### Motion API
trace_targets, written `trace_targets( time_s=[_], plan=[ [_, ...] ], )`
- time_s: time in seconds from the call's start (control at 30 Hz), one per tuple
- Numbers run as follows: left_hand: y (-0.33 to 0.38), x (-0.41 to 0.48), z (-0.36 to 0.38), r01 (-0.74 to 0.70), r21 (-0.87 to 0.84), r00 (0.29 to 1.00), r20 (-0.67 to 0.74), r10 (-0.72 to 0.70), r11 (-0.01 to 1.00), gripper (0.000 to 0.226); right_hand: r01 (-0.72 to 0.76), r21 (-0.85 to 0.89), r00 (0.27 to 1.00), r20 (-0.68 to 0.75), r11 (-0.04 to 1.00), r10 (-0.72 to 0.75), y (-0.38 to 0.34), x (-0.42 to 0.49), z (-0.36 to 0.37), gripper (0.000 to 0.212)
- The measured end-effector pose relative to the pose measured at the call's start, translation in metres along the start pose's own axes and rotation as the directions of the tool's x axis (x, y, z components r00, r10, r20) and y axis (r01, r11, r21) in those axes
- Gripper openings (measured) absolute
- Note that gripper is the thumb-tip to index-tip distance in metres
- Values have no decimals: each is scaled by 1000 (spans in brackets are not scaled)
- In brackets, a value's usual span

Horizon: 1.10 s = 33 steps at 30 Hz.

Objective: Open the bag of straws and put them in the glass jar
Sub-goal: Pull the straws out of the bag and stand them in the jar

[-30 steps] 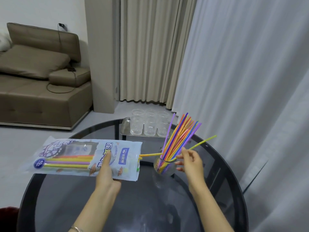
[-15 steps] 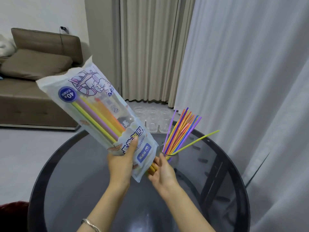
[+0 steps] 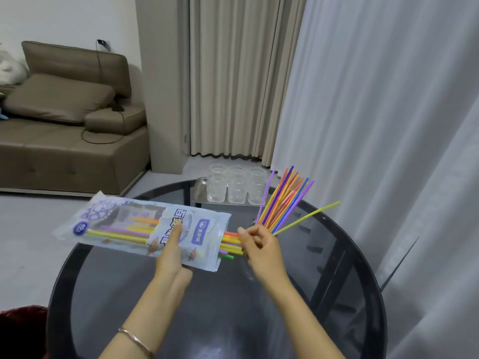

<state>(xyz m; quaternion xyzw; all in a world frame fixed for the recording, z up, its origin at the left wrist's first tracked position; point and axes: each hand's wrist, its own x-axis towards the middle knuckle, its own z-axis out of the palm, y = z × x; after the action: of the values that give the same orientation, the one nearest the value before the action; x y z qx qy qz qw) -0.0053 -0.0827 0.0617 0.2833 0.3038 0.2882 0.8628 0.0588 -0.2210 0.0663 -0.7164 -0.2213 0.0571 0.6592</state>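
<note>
Orange, yellow, purple, blue and pink loose straws (image 3: 282, 200) fan out at 1 o'clock above a smoky black surface (image 3: 207, 307). The whitish bag (image 3: 124, 224), printed in blue and purple, shows yellow, purple and orange packed straws (image 3: 230, 239). Taupe sofa (image 3: 64, 141) at 10 o'clock.

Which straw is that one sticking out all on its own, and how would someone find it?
Look at the round dark glass table, then the fan of coloured straws standing just beyond the right hand. The one you mean is the yellow-green straw: it leans far out to the right, lower than the rest, alone.
</note>
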Motion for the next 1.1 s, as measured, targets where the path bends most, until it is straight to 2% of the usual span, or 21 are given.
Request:
trace_targets(
  time_s=[0.13, 0.23, 0.3, 0.43, 0.53, 0.67, 0.77, 0.83, 0.97, 1.1],
  plan=[
    [4, 1, -2, 103, -144, 994, -21, -107, 984, 11, 25, 130, 982, -189, 991, 0, -12, 10, -28, 23],
    [1, -5, 3, 100, -177, 990, -78, -115, 979, 18, 30, 282, 959, -278, 959, 51, -17, 12, -36, 21],
    [-3, -10, 8, 107, -155, 991, -69, -119, 982, 20, -27, 295, 963, -247, 955, 103, -15, 10, -29, 19],
    [-16, -11, 12, 167, -100, 986, -5, -168, 981, 10, -158, 298, 980, -72, 941, 187, -11, 1, -8, 15],
    [-19, -8, 9, 203, -75, 979, 30, -201, 976, 9, -166, 259, 970, -131, 952, 204, -12, 3, -10, 26],
    [-14, 5, 1, 184, -118, 983, 8, -184, 976, 9, -123, 392, 931, -271, 912, 243, -18, 15, -34, 28],
    [-18, 8, 0, 215, -140, 977, 44, -210, 967, 20, -90, 451, 935, -268, 888, 231, -16, 16, -35, 26],
    [-23, 5, 3, 226, -148, 974, 55, -220, 963, 30, -69, 457, 939, -270, 887, 212, -13, 15, -29, 27],
    [-28, 2, 6, 238, -142, 971, 31, -236, 961, 9, -21, 332, 915, -374, 943, 152, -14, 21, -35, 35],
    [-22, 9, 3, 209, -170, 977, -15, -215, 963, 8, 26, 300, 842, -521, 954, 141, -23, 42, -71, 32]
  ],
)
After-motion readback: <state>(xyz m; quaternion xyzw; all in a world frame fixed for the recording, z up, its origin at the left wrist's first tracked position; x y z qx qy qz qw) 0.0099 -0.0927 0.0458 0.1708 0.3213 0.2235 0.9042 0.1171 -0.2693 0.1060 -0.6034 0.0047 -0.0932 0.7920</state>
